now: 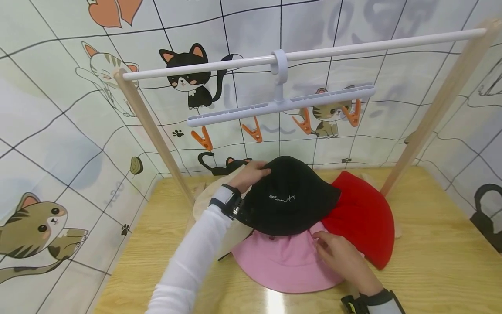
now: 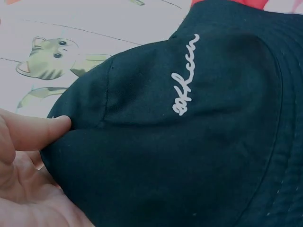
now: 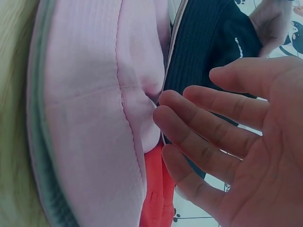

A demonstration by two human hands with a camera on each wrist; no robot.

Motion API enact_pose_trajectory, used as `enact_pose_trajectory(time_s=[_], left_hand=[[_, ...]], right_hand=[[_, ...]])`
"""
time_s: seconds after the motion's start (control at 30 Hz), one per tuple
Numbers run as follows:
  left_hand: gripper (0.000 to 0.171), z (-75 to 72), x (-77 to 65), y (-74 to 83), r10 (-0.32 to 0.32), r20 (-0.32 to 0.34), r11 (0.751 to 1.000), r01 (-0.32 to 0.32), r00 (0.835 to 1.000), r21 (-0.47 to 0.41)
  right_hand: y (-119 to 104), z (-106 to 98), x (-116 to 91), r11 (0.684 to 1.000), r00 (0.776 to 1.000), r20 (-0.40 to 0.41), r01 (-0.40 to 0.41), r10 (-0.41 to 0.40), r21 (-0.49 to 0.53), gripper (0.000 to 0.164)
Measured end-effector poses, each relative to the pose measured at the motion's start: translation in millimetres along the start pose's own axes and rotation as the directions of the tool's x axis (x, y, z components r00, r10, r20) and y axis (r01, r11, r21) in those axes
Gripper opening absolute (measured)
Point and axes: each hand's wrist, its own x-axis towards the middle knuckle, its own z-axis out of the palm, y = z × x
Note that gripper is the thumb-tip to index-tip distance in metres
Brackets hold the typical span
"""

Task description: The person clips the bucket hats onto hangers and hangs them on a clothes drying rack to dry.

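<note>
A black bucket hat (image 1: 292, 192) with white script lies on top of several other hats. My left hand (image 1: 251, 175) pinches its crown edge between thumb and fingers, as the left wrist view shows with the thumb (image 2: 45, 132) on the black cloth. Over the pink bucket hat (image 1: 288, 266) is my right hand (image 1: 341, 257), its fingers loosely extended beside the brim and holding nothing in the right wrist view. To the right lies a red hat (image 1: 364, 218). A cream hat (image 1: 208, 200) is partly hidden under my left wrist and the black hat.
Above the hats a white rod (image 1: 376, 46) spans two wooden posts (image 1: 150, 131). From it hangs a pale hanger (image 1: 280, 104) with several orange clips (image 1: 255, 131). The wooden table (image 1: 443, 244) meets a cat-printed backdrop (image 1: 251, 35) behind.
</note>
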Motion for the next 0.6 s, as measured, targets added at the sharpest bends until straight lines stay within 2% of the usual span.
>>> enact_pose_trajectory(time_s=[0.17,0.33,0.6], left_hand=[[0.022,-7.4,-5.5,6.5,0.035,0.007,0.999,-0.035,0.999,0.015],[0.021,-18.3,-12.3,11.9,0.067,0.016,0.997,-0.068,0.998,0.031],[0.025,-41.5,-26.4,10.6,0.106,0.002,0.994,-0.106,0.994,0.007]], right_hand=[[-0.5,0.1,0.3,1.000,1.000,0.001,0.002,-0.002,-0.007,0.034],[-0.1,-2.1,3.4,0.999,0.999,-0.016,0.043,-0.043,-0.022,0.031],[-1.9,-8.2,8.6,0.994,0.995,-0.027,0.100,-0.101,-0.044,0.028]])
